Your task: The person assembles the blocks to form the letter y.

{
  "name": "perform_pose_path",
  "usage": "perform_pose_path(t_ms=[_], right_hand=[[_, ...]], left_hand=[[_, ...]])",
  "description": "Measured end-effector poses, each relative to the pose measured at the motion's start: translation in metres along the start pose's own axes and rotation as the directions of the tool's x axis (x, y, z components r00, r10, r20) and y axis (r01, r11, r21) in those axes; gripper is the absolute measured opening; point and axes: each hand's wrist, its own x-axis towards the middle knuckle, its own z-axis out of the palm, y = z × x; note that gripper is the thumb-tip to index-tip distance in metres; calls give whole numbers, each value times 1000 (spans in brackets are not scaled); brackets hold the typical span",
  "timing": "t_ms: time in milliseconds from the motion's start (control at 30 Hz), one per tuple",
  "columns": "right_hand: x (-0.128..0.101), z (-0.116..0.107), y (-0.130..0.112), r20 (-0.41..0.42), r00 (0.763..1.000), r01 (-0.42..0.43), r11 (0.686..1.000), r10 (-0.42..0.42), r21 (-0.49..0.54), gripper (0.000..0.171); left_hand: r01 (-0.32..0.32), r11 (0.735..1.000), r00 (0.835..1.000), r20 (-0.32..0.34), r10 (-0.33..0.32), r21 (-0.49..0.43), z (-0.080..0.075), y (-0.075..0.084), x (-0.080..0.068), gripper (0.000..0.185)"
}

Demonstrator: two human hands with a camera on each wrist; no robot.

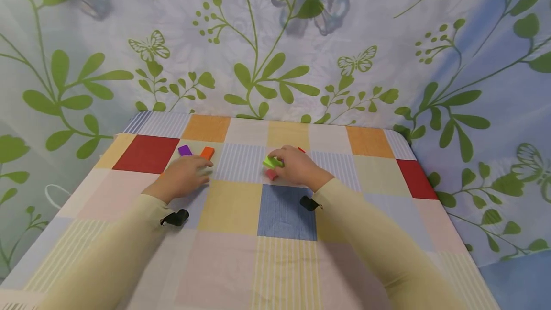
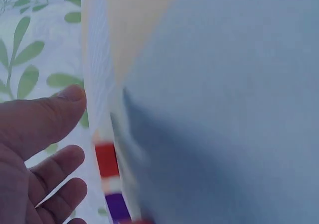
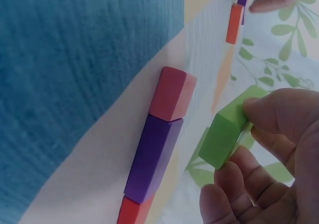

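Between the thumb and fingers of my right hand (image 1: pixel 297 165) is a green block (image 3: pixel 224 127), pinched and tilted. Close by it on the cloth, a pink block (image 3: pixel 172 93), a purple block (image 3: pixel 153 157) and a red block (image 3: pixel 133 211) lie end to end in a row. In the head view my right hand hides most of that row. My left hand (image 1: pixel 182 177) is over the left part of the table, fingers spread and holding nothing. Just beyond it lie an orange block (image 1: pixel 207 152) and another purple block (image 1: pixel 185 150), set apart from each other.
A patchwork cloth (image 1: pixel 232 204) covers the table, its far edge against a leaf-patterned curtain (image 1: pixel 275 37). A white cable (image 1: pixel 53 195) loops beside the left edge. Black wrist cameras sit at both cuffs.
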Motion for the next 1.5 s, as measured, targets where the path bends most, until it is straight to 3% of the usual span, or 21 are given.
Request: perform_pose_path(t_ms=[200,567,900,1500], right_hand=[[13,-2,0,23,1000,-19,998,18,56,43],[39,-1,4,48,999,-13,992,7,127,45],[56,4,3,62,998,11,996,-17,92,41],[67,16,1,135,991,12,999,-7,-36,40]], left_hand=[[108,994,994,21,-108,-1,-7,-23,-16,48],[214,974,974,89,-206,-80,-4,-48,-34,53],[225,969,972,97,-215,-99,-3,-51,-36,48],[270,954,959,129,-254,-131,-7,-46,-34,50]])
